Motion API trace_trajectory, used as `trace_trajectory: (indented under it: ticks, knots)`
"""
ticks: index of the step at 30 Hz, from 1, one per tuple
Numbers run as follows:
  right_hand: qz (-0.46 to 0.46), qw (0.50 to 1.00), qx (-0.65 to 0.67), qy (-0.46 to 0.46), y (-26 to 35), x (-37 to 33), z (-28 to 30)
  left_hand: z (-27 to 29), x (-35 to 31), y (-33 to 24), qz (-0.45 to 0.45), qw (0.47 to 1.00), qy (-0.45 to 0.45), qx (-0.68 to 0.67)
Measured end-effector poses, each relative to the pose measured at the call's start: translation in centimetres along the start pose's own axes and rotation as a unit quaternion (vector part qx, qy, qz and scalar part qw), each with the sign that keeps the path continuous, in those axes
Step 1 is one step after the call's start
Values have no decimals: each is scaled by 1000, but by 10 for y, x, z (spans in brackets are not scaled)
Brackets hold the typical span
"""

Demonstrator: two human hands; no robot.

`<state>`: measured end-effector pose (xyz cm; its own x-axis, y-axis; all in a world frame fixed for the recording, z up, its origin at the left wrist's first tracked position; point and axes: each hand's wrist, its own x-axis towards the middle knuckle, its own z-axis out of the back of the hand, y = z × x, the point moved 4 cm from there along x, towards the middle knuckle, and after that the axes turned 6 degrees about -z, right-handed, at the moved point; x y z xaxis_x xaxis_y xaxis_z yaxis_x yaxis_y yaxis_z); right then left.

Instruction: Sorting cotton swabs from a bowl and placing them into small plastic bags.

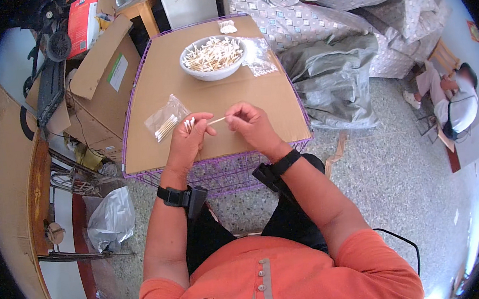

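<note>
My left hand [185,144] is closed around a few cotton swabs [190,123], their white tips showing above the thumb. A single cotton swab [216,120] stretches from the left fingertips to my right hand [252,127], whose thumb and forefinger pinch its far end. Beside the left hand lies a clear plastic bag [175,106], with several cotton swabs [166,128] in or on it. Farther back, a pale bowl [211,76] is heaped with loose swabs [213,54]. Both hands hover over the near part of the cardboard-topped table [229,91].
Clear plastic packaging [259,57] and a small white bundle [227,27] lie by the bowl. Purple wire mesh [218,171] edges the table. An opened cardboard box [102,87] stands left, a grey sheet [330,80] right. Another person [455,96] sits far right.
</note>
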<state>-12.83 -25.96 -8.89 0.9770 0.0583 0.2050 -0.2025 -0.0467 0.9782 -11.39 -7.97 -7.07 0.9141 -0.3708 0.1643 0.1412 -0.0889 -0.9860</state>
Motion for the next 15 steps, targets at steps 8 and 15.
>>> trace_trajectory:
  ticks: [8,15]
  knots:
    - [5,994,105,-22,-1,1,5,5,0,8,-29,998,-23,-55]
    - [0,993,114,-18,-2,1,4,4,1,11,-20,999,-24,-27]
